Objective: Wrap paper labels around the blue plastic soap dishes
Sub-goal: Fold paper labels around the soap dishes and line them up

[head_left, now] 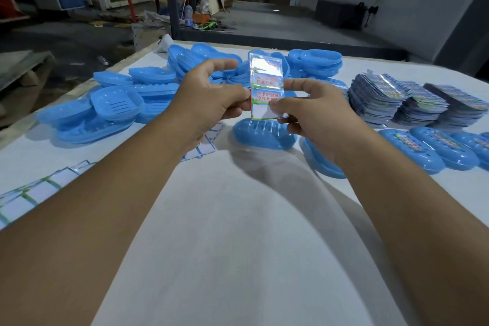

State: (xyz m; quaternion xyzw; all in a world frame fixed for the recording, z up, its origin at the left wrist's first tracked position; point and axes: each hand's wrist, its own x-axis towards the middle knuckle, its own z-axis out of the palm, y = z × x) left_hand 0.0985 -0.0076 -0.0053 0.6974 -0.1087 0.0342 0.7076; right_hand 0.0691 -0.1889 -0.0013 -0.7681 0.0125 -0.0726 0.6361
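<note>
A glossy paper label [266, 82] with red print stands upright in the air, pinched between both hands. My left hand [209, 103] holds its left edge and my right hand [315, 111] pinches its lower right part. Directly below the label, a blue soap dish [262, 136] lies upside down on the white table [238, 219], slots facing up. Another blue dish [321, 161] sits partly hidden under my right wrist.
Unwrapped blue dishes [116, 106] are heaped at the left and along the back [317, 61]. Stacks of labels [412, 100] stand at the right, with labelled dishes [423, 151] in front of them. Loose label strips [34, 190] lie at the left edge.
</note>
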